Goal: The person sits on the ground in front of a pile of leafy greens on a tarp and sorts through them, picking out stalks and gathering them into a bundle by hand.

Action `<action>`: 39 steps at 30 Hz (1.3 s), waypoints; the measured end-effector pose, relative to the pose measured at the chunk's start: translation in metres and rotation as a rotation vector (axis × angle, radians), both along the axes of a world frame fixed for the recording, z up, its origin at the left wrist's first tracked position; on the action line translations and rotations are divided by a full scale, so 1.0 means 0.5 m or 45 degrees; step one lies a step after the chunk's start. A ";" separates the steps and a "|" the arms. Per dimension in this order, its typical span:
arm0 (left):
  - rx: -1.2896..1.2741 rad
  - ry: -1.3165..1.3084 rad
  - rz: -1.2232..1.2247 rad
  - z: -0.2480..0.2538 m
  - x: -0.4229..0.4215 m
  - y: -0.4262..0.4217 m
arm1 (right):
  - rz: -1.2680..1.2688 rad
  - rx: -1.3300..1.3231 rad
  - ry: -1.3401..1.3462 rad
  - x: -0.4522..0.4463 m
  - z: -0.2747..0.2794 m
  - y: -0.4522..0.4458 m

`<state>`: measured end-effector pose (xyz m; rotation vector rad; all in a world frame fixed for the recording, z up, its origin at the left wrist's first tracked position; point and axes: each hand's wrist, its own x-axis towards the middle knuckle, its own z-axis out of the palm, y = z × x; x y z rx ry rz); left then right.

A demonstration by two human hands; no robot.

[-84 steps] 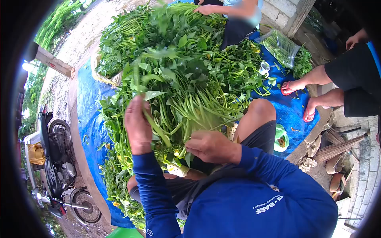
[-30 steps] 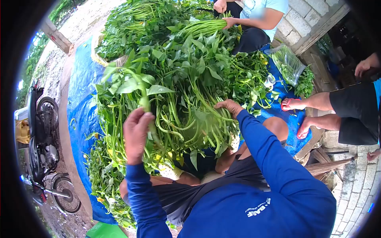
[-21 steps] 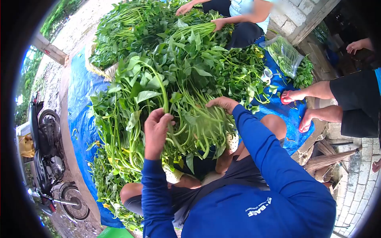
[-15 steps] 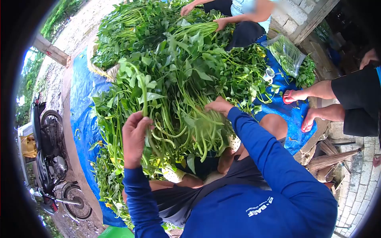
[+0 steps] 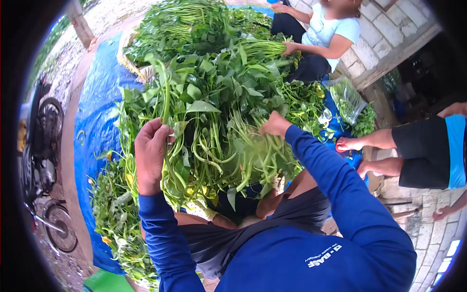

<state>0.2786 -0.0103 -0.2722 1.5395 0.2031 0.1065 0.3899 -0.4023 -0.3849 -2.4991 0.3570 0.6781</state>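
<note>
A large heap of leafy greens point(image 5: 209, 80), which look like water spinach, lies in front of my legs with many stems hanging toward me. My left hand point(image 5: 152, 151) pinches an upright green stem point(image 5: 167, 95) between thumb and fingers at the heap's left side. On the right, my right hand point(image 5: 276, 124) is closed around several stems point(image 5: 260, 158) that droop below it, slightly blurred. The ends of the fingers on that hand are partly hidden by the greens.
A blue tarp point(image 5: 99, 104) lies under the heap. A seated co-worker point(image 5: 323, 39) holds a bundle of greens at the back right; another person point(image 5: 423, 153) stands right. A clear plastic bag point(image 5: 346, 100) of greens lies between them. A motorcycle point(image 5: 44, 165) stands left.
My view has shifted, showing more of both other people. My left hand remains on the upright stem and sits slightly higher in view. The right hand stays on the stems.
</note>
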 end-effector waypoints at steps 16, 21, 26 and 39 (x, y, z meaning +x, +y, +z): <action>-0.217 -0.214 0.055 0.013 -0.044 0.068 | 1.089 -1.258 -0.321 0.161 0.586 0.146; -0.306 -0.231 0.294 0.051 -0.076 0.102 | 0.873 -1.261 -0.660 0.128 0.679 0.227; -0.376 -0.284 0.531 0.033 -0.086 0.148 | 0.830 -1.309 -0.642 0.026 0.572 0.349; -0.459 -0.208 0.688 0.018 -0.158 0.185 | 1.428 0.925 0.587 -0.403 0.185 0.218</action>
